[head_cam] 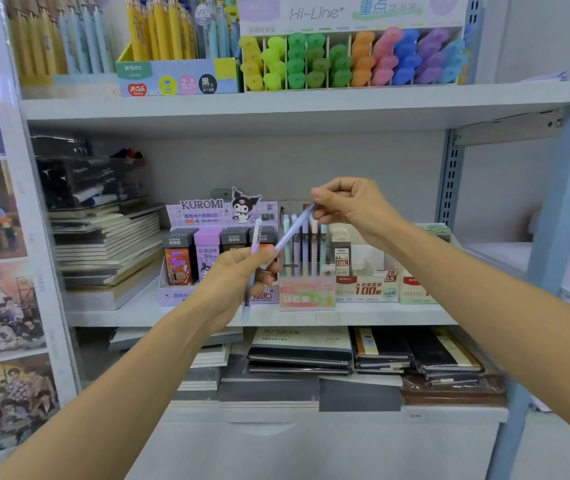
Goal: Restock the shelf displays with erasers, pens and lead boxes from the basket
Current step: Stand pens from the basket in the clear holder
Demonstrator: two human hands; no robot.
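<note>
- The Kuromi lead-box display [204, 206] stands just behind the left hand.
- The left hand [238, 282] is curled round a lilac pen [255, 244], held near upright.
- The right hand [349, 206] pinches the top of a bluish pen [294, 230], whose lower end reaches the left hand.
- This looks like the pen-restocking step. Next, the bluish pen needs lowering into the pen holder [306, 289] below the right hand.

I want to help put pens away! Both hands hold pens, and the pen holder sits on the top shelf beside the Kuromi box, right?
Not the top shelf. In the head view the pen holder sits on the middle shelf, beside the Kuromi box. The left hand and right hand do hold pens.
</note>
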